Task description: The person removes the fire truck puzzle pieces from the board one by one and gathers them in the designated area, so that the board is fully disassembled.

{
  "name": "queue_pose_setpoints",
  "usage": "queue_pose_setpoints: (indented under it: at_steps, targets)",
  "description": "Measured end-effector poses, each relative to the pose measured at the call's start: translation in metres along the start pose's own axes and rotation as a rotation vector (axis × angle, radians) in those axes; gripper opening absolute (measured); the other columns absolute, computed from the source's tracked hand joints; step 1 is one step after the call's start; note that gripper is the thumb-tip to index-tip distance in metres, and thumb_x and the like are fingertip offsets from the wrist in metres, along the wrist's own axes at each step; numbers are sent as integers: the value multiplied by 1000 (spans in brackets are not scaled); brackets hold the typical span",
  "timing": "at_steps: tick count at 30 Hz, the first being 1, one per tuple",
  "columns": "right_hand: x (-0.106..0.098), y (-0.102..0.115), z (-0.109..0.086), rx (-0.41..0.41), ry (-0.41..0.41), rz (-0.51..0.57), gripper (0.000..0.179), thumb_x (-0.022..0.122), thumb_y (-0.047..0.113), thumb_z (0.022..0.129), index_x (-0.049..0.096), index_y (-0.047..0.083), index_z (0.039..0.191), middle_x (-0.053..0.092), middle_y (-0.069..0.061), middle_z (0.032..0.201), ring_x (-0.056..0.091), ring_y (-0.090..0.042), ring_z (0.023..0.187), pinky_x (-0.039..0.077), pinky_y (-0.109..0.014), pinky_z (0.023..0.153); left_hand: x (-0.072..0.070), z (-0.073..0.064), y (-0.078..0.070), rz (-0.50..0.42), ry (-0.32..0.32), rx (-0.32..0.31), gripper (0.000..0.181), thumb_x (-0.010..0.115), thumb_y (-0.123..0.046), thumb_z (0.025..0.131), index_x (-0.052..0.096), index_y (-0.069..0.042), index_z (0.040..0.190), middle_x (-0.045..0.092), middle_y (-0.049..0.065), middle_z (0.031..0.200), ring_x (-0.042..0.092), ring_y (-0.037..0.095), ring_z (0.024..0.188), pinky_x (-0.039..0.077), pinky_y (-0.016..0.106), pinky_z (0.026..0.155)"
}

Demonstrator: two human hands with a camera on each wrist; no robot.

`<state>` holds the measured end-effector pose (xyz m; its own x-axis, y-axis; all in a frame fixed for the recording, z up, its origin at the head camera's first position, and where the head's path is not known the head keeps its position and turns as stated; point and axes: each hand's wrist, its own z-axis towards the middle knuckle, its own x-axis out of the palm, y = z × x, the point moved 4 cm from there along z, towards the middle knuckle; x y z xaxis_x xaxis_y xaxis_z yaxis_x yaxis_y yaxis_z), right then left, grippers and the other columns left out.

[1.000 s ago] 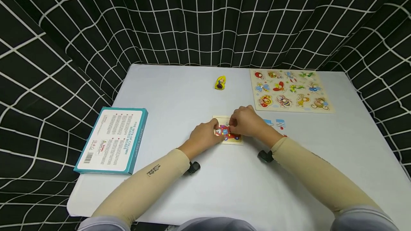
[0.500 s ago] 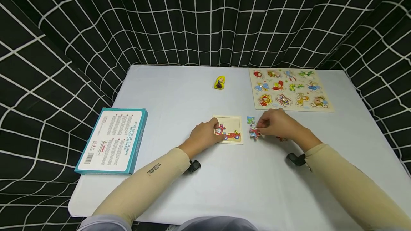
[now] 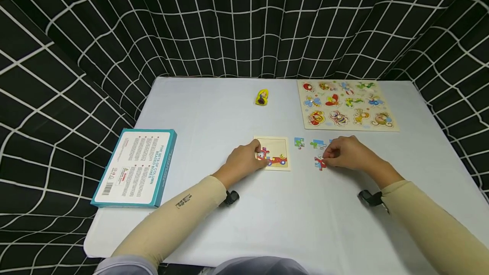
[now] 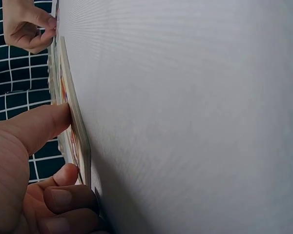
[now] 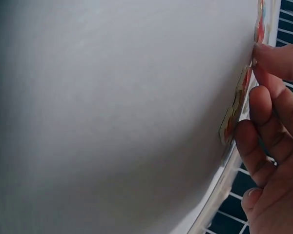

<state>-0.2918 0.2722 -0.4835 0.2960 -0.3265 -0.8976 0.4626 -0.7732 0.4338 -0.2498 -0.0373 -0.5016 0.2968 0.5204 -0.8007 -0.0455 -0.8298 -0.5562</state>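
Note:
My left hand [image 3: 241, 158] grips the left edge of a small square wooden puzzle board [image 3: 278, 145] with a red vehicle picture. In the left wrist view its thumb presses on the board [image 4: 79, 131] while the other fingers curl at the near edge. To the right, my right hand [image 3: 349, 152] pinches a red-and-blue jigsaw piece [image 3: 319, 163] between thumb and index finger, low over the white table. In the right wrist view, more pieces [image 5: 234, 109] lie under the curled fingers. Blue-green jigsaw pieces [image 3: 299, 142] lie between board and hand, some partly hidden by the hand.
A large puzzle board of insects [image 3: 349, 107] lies at the back right. A small yellow figure piece [image 3: 262, 97] is at the back middle. On the left lies a teal-and-white box [image 3: 133, 169]. The white table [image 3: 267, 220] has a black grid-patterned cloth [image 3: 214, 24] behind it.
My right hand has moved from the square board out to the right, with the red-and-blue jigsaw piece in its fingers. My left hand stays on the board's left edge.

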Motion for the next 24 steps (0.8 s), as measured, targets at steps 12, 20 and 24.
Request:
queue_pose_setpoints:
  at_steps: [12, 20, 24]
  targets:
    - [0, 39, 26, -63, -1, 21, 12, 81, 24, 82, 71, 21, 77, 58, 11, 70, 52, -11, 65, 41, -32, 64, -1, -9, -2, 13, -52, 46, 28, 69, -33, 88, 50, -16, 101, 57, 2, 67, 48, 19, 61, 38, 31, 53]
    - [28, 106, 73, -149, 27, -51, 9, 81, 25, 82, 73, 20, 80, 61, 13, 73, 53, -10, 72, 29, -39, 74, -2, -15, -1, 22, -133, 57, 28, 74, -35, 87, 52, -17, 89, 55, -2, 64, 51, 18, 61, 38, 30, 51]
    - [38, 127, 89, -143, 44, -101, 10, 79, 24, 83, 72, 19, 78, 59, 12, 70, 52, -11, 69, 30, -39, 74, -3, -16, -1, 7, -163, 55, 24, 74, -31, 86, 55, -16, 87, 56, -3, 62, 51, 17, 57, 38, 29, 49]
